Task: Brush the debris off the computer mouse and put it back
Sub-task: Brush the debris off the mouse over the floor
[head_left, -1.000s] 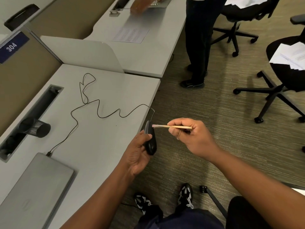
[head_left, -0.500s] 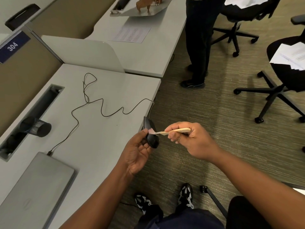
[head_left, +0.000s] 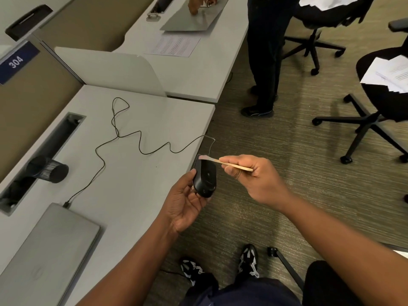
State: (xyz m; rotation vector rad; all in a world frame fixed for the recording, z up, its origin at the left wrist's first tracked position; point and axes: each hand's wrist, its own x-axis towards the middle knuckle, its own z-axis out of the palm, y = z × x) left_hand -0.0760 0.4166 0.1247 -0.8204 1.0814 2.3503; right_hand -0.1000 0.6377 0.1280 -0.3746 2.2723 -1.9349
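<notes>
- Standing at the near right edge of the tabletop (head_left: pixel 132 195), the person is showing patterned shoes (head_left: pixel 248 260) on the carpet at the bottom of the view.
- A closed grey laptop (head_left: pixel 48 250) is lying at the near left corner of the tabletop, with a thin black cable (head_left: pixel 100 155) plugged into its far edge.
- The left hand (head_left: pixel 185 202) is holding the black computer mouse (head_left: pixel 204 178) just past the right edge of the tabletop, over the carpet; thumb and fingers are curling round its sides, and its flat underside is facing the camera.
- The right hand (head_left: pixel 249 177) is pinching the wooden handle of a small brush (head_left: pixel 225 163) between thumb and fingers, the other fingers curled in.
- The brush's pale bristle end is lying against the far end of the mouse, the handle slanting back and to the right.
- The cable is snaking across the middle of the tabletop in loose loops and running off the right edge to the far end of the mouse.
- A black mesh cup (head_left: pixel 49 170) is lying on its side at the left edge, partly over a long cable slot (head_left: pixel 64 138) in the tabletop.
- A pale divider panel (head_left: pixel 110 69) is standing along the far edge.
- Beyond it, a second desk (head_left: pixel 194 69) is carrying a printed sheet (head_left: pixel 174 46) and another grey laptop (head_left: pixel 194 17).
- Another person in dark trousers (head_left: pixel 265 54) is standing beside that desk.
- Black office chairs (head_left: pixel 375 102) are standing on the carpet to the right, one with papers (head_left: pixel 388 74) on its seat.
</notes>
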